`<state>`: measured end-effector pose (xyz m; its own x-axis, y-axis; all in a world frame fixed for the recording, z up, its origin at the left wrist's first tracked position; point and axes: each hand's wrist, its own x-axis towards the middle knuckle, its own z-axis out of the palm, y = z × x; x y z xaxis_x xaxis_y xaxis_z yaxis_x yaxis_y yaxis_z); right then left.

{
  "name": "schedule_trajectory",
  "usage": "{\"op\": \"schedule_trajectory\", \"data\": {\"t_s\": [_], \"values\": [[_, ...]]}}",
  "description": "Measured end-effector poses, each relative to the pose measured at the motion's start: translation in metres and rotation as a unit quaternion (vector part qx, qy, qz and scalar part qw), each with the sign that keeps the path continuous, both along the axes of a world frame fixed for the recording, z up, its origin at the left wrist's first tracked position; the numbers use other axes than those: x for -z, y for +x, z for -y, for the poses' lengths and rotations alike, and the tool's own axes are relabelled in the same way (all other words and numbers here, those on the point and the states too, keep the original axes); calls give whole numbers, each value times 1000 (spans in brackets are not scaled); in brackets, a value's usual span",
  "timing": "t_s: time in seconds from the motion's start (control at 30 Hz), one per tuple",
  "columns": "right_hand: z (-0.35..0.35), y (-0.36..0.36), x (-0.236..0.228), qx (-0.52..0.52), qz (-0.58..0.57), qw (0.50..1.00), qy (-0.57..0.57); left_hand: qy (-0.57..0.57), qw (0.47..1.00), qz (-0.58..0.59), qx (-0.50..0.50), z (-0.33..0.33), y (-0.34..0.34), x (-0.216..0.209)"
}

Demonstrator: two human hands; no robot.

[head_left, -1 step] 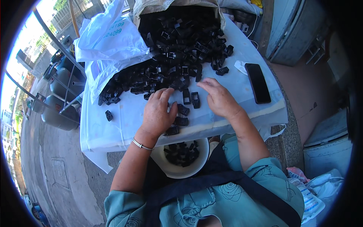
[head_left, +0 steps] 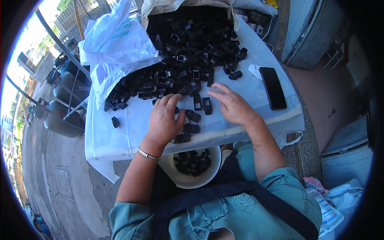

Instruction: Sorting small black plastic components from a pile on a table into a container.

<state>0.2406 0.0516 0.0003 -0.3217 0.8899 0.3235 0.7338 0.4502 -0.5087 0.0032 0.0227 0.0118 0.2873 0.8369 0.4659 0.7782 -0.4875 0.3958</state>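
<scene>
We are risking nudging black parts (head_left: 182, 138) into the bucket (head_left: 215, 173).
Beyond it, our left hand (head_left: 164, 121) is crowding them, grip unclear; our right hand's (head_left: 234, 105) is standing apart.

You have two hands (head_left: 163, 122), one smartphone (head_left: 273, 89), one white bowl (head_left: 215, 163), one table (head_left: 134, 134), and black plastic frames (head_left: 181, 59) beyond counting.

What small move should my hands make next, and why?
Perhaps ease the right hand toward the nearby loose black frame: it lies apart from the main pile, close to those fingertips, and that hand appears to hold nothing.
</scene>
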Motion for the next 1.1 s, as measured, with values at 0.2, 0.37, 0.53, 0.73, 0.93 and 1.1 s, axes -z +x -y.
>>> {"op": "schedule_trajectory", "data": {"t_s": [0.2, 0.37, 0.53, 0.73, 0.93, 1.1], "values": [[2, -1, -3, -129, 56, 988, 71, -10, 999, -26, -46, 8, -32, 13], [6, -9, -2, -129, 50, 988, 74, -115, 992, 55, -20, 9, -35, 17], [31, -33, 0, -256, 30, 966, 5, -100, 989, 110, 23, 15, -40, 24], [32, -45, -13, -194, -122, 972, -48, -78, 991, 99, 47, 19, -43, 28], [28, -70, 11, -189, -140, 971, 40, -125, 980, 150, 44, 20, -42, 31], [35, -72, 9, -203, -97, 974, 38, -125, 975, 175, 51, 17, -45, 40]]}}
